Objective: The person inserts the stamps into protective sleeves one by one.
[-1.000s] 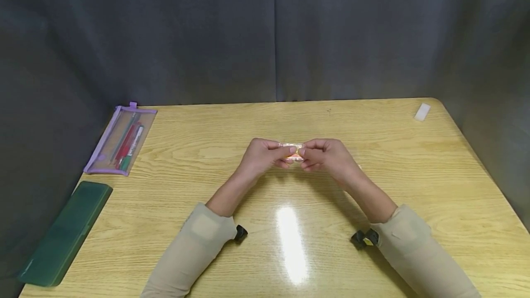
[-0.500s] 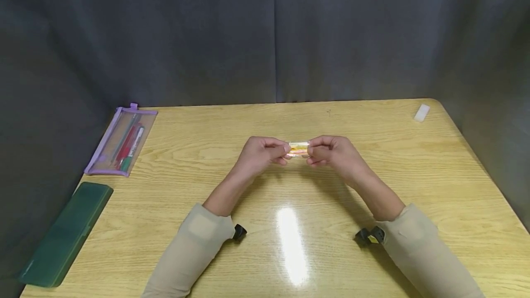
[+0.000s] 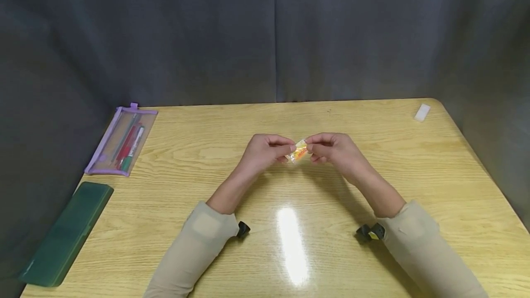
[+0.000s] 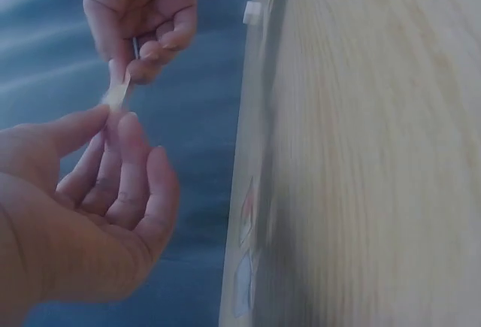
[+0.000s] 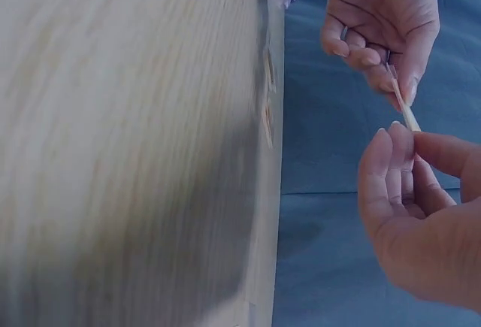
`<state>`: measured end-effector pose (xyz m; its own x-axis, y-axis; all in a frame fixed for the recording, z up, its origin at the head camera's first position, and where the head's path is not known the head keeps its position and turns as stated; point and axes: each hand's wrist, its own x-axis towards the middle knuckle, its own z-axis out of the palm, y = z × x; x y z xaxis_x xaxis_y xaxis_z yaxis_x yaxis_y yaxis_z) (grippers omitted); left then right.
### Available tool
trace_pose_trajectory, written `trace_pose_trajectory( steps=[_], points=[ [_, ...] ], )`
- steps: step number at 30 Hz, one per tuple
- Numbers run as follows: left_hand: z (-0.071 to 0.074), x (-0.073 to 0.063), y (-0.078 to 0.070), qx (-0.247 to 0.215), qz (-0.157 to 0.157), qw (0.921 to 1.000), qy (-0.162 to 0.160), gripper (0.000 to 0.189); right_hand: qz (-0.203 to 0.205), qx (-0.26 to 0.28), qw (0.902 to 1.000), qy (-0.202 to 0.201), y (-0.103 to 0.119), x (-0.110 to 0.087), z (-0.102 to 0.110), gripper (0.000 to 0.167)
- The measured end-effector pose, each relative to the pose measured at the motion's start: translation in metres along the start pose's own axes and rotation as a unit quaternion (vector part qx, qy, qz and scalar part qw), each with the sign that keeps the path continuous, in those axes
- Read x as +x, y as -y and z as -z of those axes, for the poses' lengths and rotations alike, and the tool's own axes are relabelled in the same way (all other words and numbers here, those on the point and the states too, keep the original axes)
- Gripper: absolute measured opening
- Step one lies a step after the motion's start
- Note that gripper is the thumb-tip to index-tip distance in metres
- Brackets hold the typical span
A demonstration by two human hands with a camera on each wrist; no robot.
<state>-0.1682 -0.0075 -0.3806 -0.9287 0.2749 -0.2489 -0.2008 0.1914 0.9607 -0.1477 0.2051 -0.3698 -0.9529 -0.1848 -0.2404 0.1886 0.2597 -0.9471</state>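
A small flat wrapper [image 3: 299, 152], shiny and clear with yellow and orange print, is held up above the table between both hands. My left hand [image 3: 269, 152] pinches its left end between thumb and forefinger. On the opposite end, the thumb and forefinger of my right hand [image 3: 334, 151] pinch the upper right corner. The wrapper slants, its right side higher. Seen almost edge-on in the right wrist view, the wrapper [image 5: 406, 109] is a thin pale strip. In the left wrist view the wrapper [image 4: 116, 94] is partly hidden by fingertips.
At the left of the wooden table [image 3: 232, 128] lies a purple-edged mesh pouch [image 3: 96, 162] with pens inside. A dark green case [image 3: 66, 236] lies nearer, along the left edge. A small white block [image 3: 422, 112] sits at the far right corner. Dark curtains [image 3: 198, 36] hang behind.
The hands first drew slightly apart along the wrapper, uncovering its middle. Since then the wrapper has turned from level to slanted, its right side up, and the hands have come a little closer together.
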Motion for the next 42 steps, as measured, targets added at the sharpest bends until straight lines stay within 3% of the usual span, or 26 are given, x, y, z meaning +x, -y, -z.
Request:
trace_pose_trajectory(
  steps=[9, 15, 18, 29, 36, 42],
  points=[
    [-0.011, 0.004, 0.0, -0.064, -0.004, 0.997, -0.044, 0.017, 0.004, 0.048, 0.9986, -0.018, 0.0, 0.002, 0.001, 0.031],
    [-0.016, 0.008, 0.002, -0.075, 0.006, 0.997, -0.017, 0.02, -0.002, 0.038, 0.9991, -0.02, -0.003, 0.006, 0.008, 0.032],
    [-0.017, 0.01, 0.003, -0.063, 0.009, 0.998, 0.001, 0.021, -0.006, 0.022, 0.9996, -0.015, -0.004, 0.008, 0.012, 0.033],
    [-0.014, 0.022, 0.003, -0.001, 0.016, 0.9998, 0.013, 0.025, -0.045, -0.042, 0.9981, 0.0, -0.007, 0.019, 0.02, 0.03],
    [-0.012, 0.037, 0.001, 0.045, 0.019, 0.9988, -0.006, 0.019, -0.064, -0.063, 0.9959, 0.0, -0.008, 0.031, 0.023, 0.031],
    [-0.013, 0.045, 0.0, 0.115, 0.031, 0.9921, -0.038, 0.016, -0.055, -0.087, 0.9946, -0.009, -0.01, 0.042, 0.017, 0.03]
  ],
)
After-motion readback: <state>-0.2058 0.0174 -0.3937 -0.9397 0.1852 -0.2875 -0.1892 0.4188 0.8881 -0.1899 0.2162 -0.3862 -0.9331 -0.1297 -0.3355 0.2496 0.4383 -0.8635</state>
